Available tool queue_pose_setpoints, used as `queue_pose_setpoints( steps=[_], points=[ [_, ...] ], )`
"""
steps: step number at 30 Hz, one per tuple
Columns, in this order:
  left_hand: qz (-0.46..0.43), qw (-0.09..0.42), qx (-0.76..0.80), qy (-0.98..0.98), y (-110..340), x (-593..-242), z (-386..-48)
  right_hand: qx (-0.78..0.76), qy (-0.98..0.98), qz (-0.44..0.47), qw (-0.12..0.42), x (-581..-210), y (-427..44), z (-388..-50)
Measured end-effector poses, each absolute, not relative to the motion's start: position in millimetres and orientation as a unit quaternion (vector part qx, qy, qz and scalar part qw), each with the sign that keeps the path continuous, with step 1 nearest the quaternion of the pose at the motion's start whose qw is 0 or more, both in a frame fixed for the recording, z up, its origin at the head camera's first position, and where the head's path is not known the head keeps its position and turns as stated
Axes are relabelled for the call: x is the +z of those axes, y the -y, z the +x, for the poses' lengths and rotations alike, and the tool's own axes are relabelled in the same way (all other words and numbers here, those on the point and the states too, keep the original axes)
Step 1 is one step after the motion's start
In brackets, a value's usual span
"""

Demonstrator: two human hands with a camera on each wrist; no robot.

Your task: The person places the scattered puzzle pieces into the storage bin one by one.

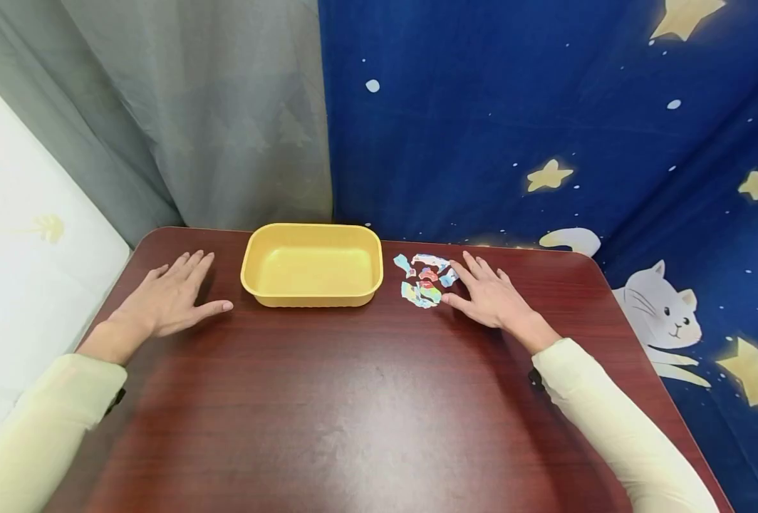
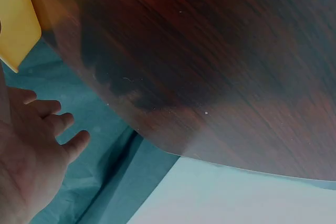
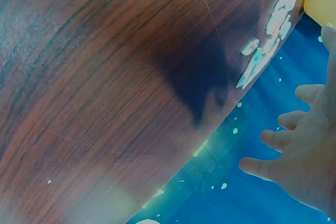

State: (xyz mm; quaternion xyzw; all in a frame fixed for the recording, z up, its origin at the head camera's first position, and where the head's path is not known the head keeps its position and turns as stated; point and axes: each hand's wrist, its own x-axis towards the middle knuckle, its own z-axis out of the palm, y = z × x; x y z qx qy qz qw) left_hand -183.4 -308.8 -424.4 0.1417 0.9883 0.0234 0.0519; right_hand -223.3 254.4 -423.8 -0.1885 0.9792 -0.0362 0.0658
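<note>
A yellow rectangular basin (image 1: 311,299) stands at the far side of the dark red table. Left of it, my left hand (image 1: 172,296) hovers over the tabletop with fingers spread, holding nothing; its thumb points toward the basin. Several torn, colourful paper pieces (image 1: 420,292) lie in a loose cluster to the basin's right. My right hand (image 1: 489,296) is just right of these scraps, fingers outstretched, thumb and index near the cluster's right edge. The right wrist view shows the paper pieces (image 3: 278,19) flat on the wood, apart from the right hand (image 3: 302,150).
The wood-grained table (image 1: 302,399) has rounded far corners. A grey curtain (image 1: 225,128) and a blue curtain (image 1: 469,128) with stars hang right behind its far edge. A white surface (image 1: 26,249) lies off to the left.
</note>
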Motion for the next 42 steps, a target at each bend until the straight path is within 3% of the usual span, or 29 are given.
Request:
queue_pose_setpoints(
  steps=[11, 19, 31, 42],
  points=[
    [0.135, 0.061, 0.032, -0.989, 309.3, -414.1, -195.3, -0.024, -0.98, -0.186, 0.071, -416.2, -254.2, -232.4],
    [0.118, 0.106, 0.062, -0.986, 310.1, -400.2, -207.5, -0.006, -0.976, -0.2, 0.09, -408.9, -254.6, -248.7],
    [0.074, 0.177, 0.19, -0.963, 305.9, -380.3, -234.6, -0.11, -0.974, -0.155, 0.123, -402.6, -258.4, -277.9],
    [0.017, 0.197, 0.351, -0.915, 303.4, -390.6, -243.3, -0.227, -0.948, -0.074, 0.21, -401.1, -257.4, -295.6]
  ],
)
